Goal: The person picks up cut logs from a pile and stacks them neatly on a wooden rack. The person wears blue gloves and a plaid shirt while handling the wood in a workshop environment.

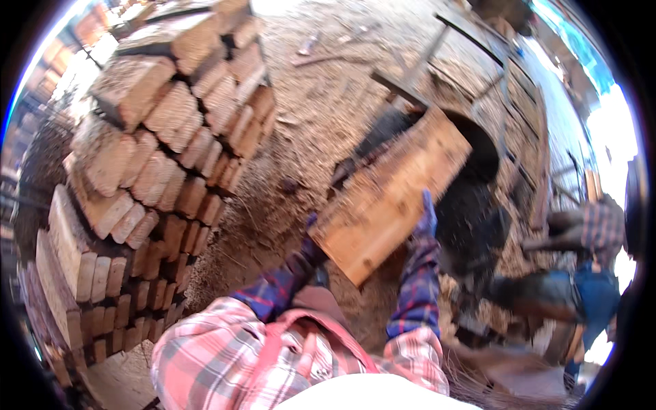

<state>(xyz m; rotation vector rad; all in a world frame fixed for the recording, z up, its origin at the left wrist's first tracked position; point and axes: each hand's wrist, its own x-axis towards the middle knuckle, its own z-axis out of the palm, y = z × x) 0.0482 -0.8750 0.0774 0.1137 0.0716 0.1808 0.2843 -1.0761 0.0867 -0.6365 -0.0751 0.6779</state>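
Left hand (311, 220) and right hand (426, 219) clamp the rough-sawn plank's (393, 195) opposite long edges, sensible holds; it looks heavy, stiff.

Between the stack of timber (160, 113) on the left and the wide board (389, 198), there is open passage over the sawdust-covered ground (283, 89), where the left hand (311, 224) could pass. Near the right hand (426, 217), a dark object (475, 229) obstructs the right side. Beyond the board, a metal frame (471, 41) stands in the way.
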